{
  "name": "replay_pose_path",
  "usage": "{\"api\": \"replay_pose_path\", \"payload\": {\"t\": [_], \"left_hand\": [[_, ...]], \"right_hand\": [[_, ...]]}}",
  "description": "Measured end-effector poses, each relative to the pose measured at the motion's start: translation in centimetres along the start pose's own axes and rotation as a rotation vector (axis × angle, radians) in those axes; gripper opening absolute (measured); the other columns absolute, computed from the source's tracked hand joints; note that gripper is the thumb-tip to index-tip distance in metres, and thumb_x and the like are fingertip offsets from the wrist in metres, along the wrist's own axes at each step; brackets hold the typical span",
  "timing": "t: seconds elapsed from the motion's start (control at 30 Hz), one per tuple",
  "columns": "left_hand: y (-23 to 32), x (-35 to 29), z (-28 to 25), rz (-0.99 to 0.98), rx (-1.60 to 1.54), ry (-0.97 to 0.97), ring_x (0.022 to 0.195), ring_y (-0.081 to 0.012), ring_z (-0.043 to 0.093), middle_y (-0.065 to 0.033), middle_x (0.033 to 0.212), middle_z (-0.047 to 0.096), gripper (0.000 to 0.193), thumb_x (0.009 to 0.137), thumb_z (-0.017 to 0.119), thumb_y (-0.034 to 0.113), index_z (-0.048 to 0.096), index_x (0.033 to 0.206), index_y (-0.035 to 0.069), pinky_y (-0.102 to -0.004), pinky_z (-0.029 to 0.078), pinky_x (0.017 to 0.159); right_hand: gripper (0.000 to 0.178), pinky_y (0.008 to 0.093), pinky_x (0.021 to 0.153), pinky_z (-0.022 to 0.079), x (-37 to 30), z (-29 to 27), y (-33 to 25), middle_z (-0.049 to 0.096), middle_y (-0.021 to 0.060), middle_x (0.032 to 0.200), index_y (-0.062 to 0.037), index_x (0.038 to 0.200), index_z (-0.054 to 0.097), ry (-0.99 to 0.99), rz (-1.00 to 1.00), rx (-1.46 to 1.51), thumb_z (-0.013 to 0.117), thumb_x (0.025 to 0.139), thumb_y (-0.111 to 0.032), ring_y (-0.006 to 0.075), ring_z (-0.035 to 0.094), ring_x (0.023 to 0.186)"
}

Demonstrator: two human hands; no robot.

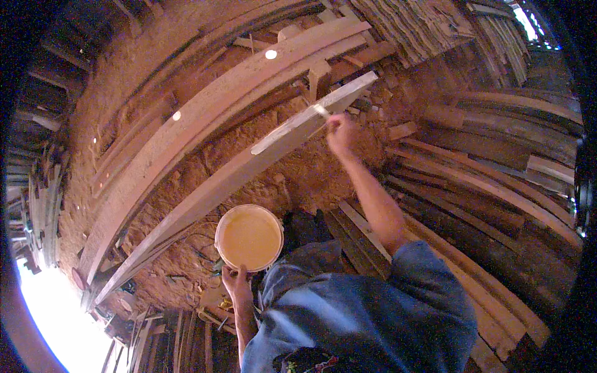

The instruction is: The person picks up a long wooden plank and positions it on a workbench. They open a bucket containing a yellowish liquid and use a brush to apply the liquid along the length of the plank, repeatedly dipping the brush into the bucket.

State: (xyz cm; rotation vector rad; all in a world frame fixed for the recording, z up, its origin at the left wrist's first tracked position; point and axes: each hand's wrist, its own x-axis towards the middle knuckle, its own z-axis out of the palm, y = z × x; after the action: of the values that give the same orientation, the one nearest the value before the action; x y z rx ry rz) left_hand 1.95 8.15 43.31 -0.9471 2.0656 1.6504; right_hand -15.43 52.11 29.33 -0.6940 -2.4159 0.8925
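My right hand is closed around a paintbrush, whose pale bristles touch the top of a long timber beam. Toward its far right end, the beam's top carries a whitish, wet-looking coat; the nearer left stretch is bare wood. Low in front of my body, my left hand grips the rim and side of a round pale bucket. Inside the bucket shows a tan-orange surface, perhaps liquid. Part of the brush handle is hidden by my right fingers.
A wider curved plank lies beyond the beam, with a wooden block close by. Stacked boards fill the right side. Corrugated sheets lie at the far right. Reddish dirt with wood scraps covers the ground; bright daylight enters lower left.
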Motion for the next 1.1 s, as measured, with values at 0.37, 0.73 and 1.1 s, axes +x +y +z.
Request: {"api": "replay_pose_path", "payload": {"t": [0.37,0.73,1.1], "left_hand": [[-1.1,1.1,1.0,-0.052,0.03,-0.038,0.092,-0.0208,0.059,-0.0135,0.101,0.064,0.029,0.091,0.066,0.009,0.052,0.113,-0.005,-0.0342,0.05,0.083],[0.5,0.3,1.7,-0.07,-0.062,-0.091,0.088,-0.0165,0.058,-0.0105,0.1,0.062,0.019,0.092,0.064,0.007,0.052,0.105,-0.001,-0.033,0.05,0.079],[-0.7,1.2,1.0,-0.112,-0.075,-0.065,0.097,-0.0224,0.06,-0.0139,0.108,0.062,0.03,0.092,0.063,0.009,0.051,0.116,-0.004,-0.0356,0.05,0.087]], "right_hand": [[0.008,0.0468,0.071,0.052,-4.1,2.2,-4.5,0.068,0.0141,0.088,-0.0093,0.09,0.061,-0.253,-0.187,0.013,0.068,0.087,-0.009,0.037,0.066,0.08],[0.016,0.0417,0.078,0.051,5.7,-2.0,4.0,0.068,0.0128,0.086,-0.0063,0.092,0.062,0.202,-0.065,-0.119,0.071,0.08,-0.001,0.0316,0.065,0.083],[0.011,0.044,0.079,0.051,-2.8,0.5,-0.4,0.067,0.0134,0.088,-0.0079,0.092,0.06,-0.23,-0.139,0.034,0.068,0.085,-0.005,0.036,0.065,0.089]]}}
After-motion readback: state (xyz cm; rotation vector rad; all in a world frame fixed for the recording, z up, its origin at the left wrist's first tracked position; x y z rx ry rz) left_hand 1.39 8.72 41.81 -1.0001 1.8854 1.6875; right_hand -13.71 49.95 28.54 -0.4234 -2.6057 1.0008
